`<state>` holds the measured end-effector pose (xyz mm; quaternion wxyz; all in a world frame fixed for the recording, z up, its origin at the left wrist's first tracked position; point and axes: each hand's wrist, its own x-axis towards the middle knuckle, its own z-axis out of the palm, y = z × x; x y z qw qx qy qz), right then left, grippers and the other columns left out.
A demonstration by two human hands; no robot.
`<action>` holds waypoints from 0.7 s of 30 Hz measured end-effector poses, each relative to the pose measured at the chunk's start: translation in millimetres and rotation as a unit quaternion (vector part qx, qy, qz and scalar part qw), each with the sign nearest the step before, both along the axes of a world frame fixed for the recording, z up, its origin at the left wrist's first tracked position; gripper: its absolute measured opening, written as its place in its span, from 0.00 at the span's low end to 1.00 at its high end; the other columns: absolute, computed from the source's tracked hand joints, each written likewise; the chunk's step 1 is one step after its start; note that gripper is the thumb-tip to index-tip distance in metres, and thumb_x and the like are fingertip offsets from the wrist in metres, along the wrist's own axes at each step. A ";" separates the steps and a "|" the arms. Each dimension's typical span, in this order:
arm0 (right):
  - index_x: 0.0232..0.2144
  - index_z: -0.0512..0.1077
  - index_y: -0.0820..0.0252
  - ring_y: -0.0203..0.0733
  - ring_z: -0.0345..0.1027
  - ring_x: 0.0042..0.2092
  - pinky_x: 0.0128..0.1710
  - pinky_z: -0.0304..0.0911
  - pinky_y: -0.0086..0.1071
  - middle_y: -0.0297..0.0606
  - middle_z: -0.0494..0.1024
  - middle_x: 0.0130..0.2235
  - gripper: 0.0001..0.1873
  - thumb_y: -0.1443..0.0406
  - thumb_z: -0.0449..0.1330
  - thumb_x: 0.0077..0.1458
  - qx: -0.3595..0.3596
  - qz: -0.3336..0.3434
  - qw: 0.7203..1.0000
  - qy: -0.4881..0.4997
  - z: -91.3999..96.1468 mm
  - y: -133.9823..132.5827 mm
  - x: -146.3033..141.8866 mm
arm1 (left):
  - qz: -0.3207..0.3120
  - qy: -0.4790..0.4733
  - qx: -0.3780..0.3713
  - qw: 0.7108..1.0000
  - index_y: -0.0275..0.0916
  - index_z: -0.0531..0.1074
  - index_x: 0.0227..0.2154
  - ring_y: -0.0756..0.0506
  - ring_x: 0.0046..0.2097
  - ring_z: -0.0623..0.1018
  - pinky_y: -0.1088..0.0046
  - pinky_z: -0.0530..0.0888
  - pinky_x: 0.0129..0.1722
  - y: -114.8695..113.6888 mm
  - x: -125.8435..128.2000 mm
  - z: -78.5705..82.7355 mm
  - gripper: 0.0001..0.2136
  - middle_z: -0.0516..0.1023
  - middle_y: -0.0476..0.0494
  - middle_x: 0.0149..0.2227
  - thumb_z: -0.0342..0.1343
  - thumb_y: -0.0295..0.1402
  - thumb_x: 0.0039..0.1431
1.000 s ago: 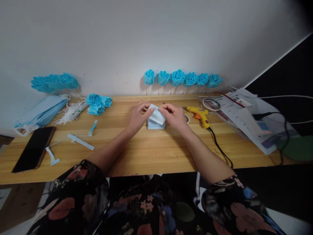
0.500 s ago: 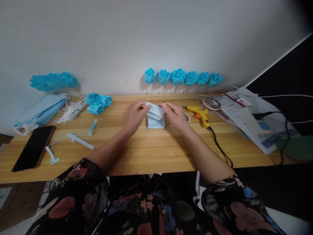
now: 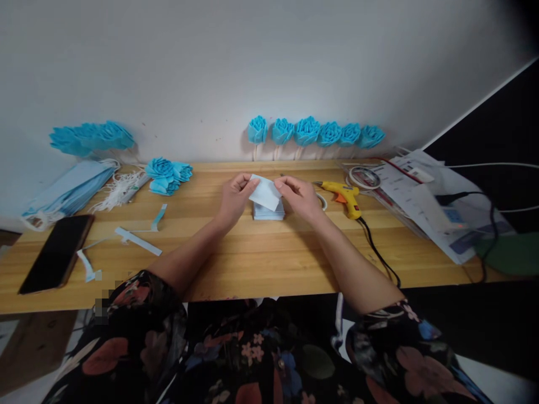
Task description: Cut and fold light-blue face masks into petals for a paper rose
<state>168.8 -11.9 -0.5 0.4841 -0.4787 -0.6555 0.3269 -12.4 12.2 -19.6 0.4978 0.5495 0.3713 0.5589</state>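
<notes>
My left hand (image 3: 234, 197) and my right hand (image 3: 297, 196) both pinch one pale blue sheet (image 3: 265, 193), each at a top corner, and hold it tilted just above a small stack of the same blue pieces (image 3: 268, 212) on the wooden table (image 3: 252, 252). The fingers of both hands are closed on the sheet's edges. My forearms reach in from the near edge, in floral sleeves.
A yellow glue gun (image 3: 345, 196) with a black cord lies right of my right hand. Blue fabric roses (image 3: 315, 132) line the wall; more roses (image 3: 168, 175) and face masks (image 3: 69, 188) sit left. A phone (image 3: 56, 252), cut strips (image 3: 137, 240), tape (image 3: 362, 178) and papers (image 3: 425, 205) are around.
The top sheet has been lifted off the stack and turned up, now held between both hands a little higher; the hands stayed in place.
</notes>
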 end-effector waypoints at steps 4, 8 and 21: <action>0.28 0.77 0.59 0.35 0.63 0.28 0.28 0.57 0.30 0.33 0.75 0.25 0.15 0.53 0.63 0.54 -0.004 -0.004 1.000 0.011 -1.5 -0.6 -1.7 | -0.019 0.034 0.002 0.999 0.38 0.74 0.29 0.52 0.28 0.73 0.76 0.69 0.28 -8.0 3.2 2.9 0.12 0.76 0.50 0.27 0.65 0.42 0.55; 0.27 0.77 0.59 0.35 0.63 0.27 0.28 0.56 0.30 0.33 0.75 0.25 0.14 0.55 0.63 0.55 0.003 -0.027 1.000 0.015 -3.3 0.0 -1.7 | -0.057 0.058 -0.033 0.996 0.38 0.75 0.29 0.52 0.24 0.70 0.76 0.68 0.23 -11.5 3.5 4.8 0.13 0.74 0.50 0.24 0.66 0.43 0.53; 0.30 0.78 0.60 0.35 0.62 0.28 0.29 0.55 0.30 0.32 0.75 0.26 0.13 0.56 0.62 0.56 0.031 -0.044 0.998 0.020 -5.5 6.4 7.2 | -0.081 0.110 -0.055 0.989 0.39 0.65 0.18 0.54 0.20 0.65 0.76 0.63 0.19 -13.6 3.7 6.2 0.20 0.66 0.52 0.17 0.65 0.47 0.51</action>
